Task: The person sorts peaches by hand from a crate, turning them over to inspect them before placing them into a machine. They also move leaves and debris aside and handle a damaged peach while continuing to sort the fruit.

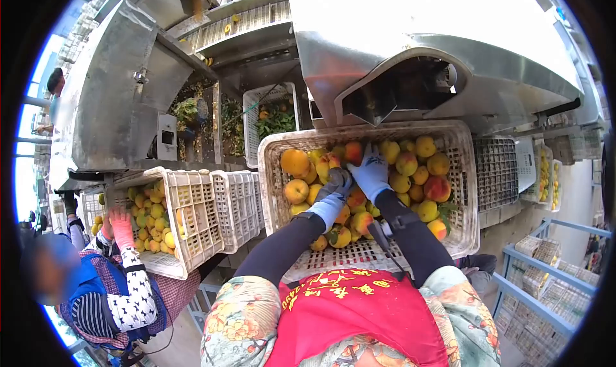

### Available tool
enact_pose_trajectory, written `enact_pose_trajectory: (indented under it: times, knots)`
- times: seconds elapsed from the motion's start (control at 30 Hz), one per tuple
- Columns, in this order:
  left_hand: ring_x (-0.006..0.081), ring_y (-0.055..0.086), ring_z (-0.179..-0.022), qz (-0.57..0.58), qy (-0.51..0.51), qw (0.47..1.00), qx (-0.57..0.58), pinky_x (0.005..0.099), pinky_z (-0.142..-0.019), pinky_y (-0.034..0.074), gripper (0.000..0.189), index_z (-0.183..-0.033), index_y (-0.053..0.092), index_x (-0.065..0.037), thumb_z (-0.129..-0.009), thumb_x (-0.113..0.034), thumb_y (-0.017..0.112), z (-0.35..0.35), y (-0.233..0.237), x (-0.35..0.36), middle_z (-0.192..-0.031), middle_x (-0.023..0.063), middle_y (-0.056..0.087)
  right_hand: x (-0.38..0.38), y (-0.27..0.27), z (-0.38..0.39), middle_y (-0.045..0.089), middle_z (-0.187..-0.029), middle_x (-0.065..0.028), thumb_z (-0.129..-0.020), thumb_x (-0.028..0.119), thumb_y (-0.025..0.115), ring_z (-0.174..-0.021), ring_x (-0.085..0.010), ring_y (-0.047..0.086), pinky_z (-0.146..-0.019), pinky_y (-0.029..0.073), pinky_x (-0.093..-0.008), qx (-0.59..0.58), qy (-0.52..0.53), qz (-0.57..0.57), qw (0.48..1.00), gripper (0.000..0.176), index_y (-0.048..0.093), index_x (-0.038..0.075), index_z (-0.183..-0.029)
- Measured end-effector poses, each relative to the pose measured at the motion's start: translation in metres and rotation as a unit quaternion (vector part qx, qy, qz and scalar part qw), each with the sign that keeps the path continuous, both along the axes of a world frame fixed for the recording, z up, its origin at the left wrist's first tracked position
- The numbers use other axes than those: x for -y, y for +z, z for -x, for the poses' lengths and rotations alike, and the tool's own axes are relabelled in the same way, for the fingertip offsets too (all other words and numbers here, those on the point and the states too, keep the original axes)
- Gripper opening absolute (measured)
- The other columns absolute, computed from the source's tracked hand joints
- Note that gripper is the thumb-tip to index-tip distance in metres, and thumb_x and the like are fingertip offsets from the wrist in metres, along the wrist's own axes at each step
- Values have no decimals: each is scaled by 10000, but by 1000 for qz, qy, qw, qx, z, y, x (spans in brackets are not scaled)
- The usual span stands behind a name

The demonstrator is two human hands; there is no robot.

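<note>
A white plastic crate (378, 259) stands in front of me, with many yellow-red peaches (438, 188) and a few green leaves in it. Both hands wear blue gloves and are among the fruit, near the crate's middle. My left hand (332, 188) shows a dark grey glove coating; its fingers curl down at the peaches, and what lies under them is hidden. Close beside it, my right hand (370, 173) lies back up, fingers stretched towards the far wall and thumb apart, touching the fruit. A dark strap or strip (383, 238) hangs by my right forearm.
A metal machine housing (443, 91) overhangs the crate's far side. At left, another person's pink-gloved hand (120, 226) touches a crate of yellow fruit (192, 213). A crate with leaves (250, 133) stands behind, a black crate (495, 174) to the right, and blue railings (536, 274) lower right.
</note>
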State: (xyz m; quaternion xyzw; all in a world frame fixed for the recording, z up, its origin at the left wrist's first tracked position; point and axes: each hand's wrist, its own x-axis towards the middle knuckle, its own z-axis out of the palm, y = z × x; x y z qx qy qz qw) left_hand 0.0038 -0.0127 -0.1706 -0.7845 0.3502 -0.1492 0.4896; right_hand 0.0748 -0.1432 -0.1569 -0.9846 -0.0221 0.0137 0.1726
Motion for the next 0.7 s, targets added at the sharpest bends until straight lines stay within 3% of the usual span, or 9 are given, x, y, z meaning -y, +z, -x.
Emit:
enact_pose_trajectory:
  times: [0.13,0.2,0.27,0.33,0.43,0.6,0.63,0.67,0.7]
  knots:
    - [325,528,-1019,260,61,960,-84,462,-858,469,419,-1217,549,-45,-799,-71,579,7,-23,7,-1139,155,506,25,1,-7,626,-1159,-166,-716,307,771,-1050,-294,614,-920,474,-408,-43,42,-172,983,687,512,44,-1295]
    - [315,506,-1058,464,189,811,-303,441,-854,451,448,-1202,576,-69,-767,-160,626,-3,-10,4,-1139,137,515,55,22,-5,632,-1162,-110,-731,218,785,-1052,-226,619,-924,485,-336,-182,13,-470,863,682,494,27,-1318]
    - [309,509,-1118,439,268,741,-433,484,-910,436,436,-1165,615,-65,-759,-210,679,-13,105,-1,-1168,86,552,71,39,9,601,-1214,-79,-777,143,754,-1100,-182,582,-961,466,-308,-198,23,-584,787,657,464,28,-1354]
    - [320,533,-1154,786,311,131,-518,546,-984,407,407,-1193,604,-68,-820,-217,671,2,112,-12,-1165,79,600,72,86,27,549,-1298,-95,-805,91,715,-1171,-202,542,-1006,442,-326,-231,-33,-780,581,654,427,29,-1389]
    - [303,526,-1204,758,76,-425,-489,617,-1036,379,408,-1270,542,-73,-875,-137,618,17,118,2,-1187,99,609,65,109,46,490,-1375,-107,-798,47,688,-1228,-211,500,-1044,408,-327,-237,-5,-825,512,716,368,20,-1437]
    - [275,524,-1210,791,16,-386,-475,516,-1017,423,496,-1340,458,-74,-874,-132,619,20,138,7,-1249,100,570,53,138,56,438,-1436,-140,-749,34,676,-1299,-238,449,-1079,365,-345,-155,62,-719,675,782,343,10,-1456]
    - [256,532,-1200,806,23,-362,-467,464,-1013,437,522,-1350,444,-70,-863,-120,625,17,144,4,-1248,95,568,52,148,56,445,-1418,-193,-715,109,730,-1279,-288,473,-1056,383,-377,15,137,-503,853,835,345,12,-1450]
    - [256,532,-1200,806,21,-359,-470,464,-1013,437,522,-1350,444,-70,-863,-120,625,17,153,1,-1248,95,568,49,160,57,445,-1418,-193,-715,109,730,-1279,-288,473,-1056,383,-377,20,138,-504,853,835,345,12,-1450]
    - [252,541,-1188,850,61,-242,-464,446,-1024,435,535,-1360,440,-61,-859,-106,621,17,172,-1,-1255,95,565,45,172,58,455,-1393,-211,-694,153,757,-1239,-321,493,-1027,399,-397,92,176,-358,912,864,349,17,-1443]
